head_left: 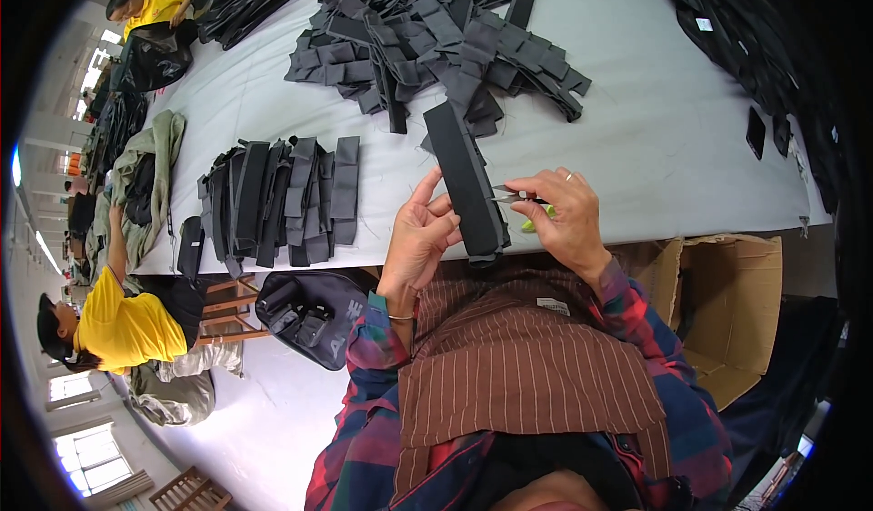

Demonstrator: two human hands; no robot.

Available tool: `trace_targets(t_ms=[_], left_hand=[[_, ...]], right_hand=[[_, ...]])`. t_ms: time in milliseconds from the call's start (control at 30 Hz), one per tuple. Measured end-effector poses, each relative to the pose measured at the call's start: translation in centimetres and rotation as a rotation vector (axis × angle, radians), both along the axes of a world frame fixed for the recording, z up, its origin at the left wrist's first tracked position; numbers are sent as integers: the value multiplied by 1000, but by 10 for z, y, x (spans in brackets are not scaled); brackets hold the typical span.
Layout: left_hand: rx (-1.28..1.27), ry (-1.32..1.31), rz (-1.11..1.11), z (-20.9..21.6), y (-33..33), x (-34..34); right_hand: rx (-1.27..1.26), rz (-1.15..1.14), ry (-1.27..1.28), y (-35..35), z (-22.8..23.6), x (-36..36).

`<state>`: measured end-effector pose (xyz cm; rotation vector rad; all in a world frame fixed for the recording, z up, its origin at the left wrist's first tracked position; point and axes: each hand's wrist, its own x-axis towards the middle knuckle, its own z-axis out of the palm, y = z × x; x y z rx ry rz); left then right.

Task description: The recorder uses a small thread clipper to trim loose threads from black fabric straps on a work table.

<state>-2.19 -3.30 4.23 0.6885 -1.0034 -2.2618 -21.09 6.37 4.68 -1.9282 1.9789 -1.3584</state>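
Observation:
My left hand is closed on a long black fabric strip, thumb in front and fingers along its left edge. The strip stands tilted over the table's near edge, its lower end close to my apron. Thread snips are gripped in my right hand, their metal tips pointing left at the strip's right edge. Something yellow-green shows below those fingers, partly hidden. Beyond the strip lies a loose heap of dark grey fabric strips. Left of my hands, similar strips are laid in a row.
The white-covered table carries black garments and a phone-like black object at right. An open cardboard box stands right of me; a black bag is below the table's left edge. Two people in yellow work at left.

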Motion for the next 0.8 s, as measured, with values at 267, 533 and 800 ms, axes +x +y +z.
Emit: trace_targets(t_ms=[267,533,800], left_hand=[[-11,26,-15,-4,0,2],[-26,17,-40,-7,-1,4],[-49,14,-106,0,1,5]], right_hand=[[-17,-4,127,2,2,-1],[-18,8,81,1,-1,0],[57,-31,-50,2,-2,0]])
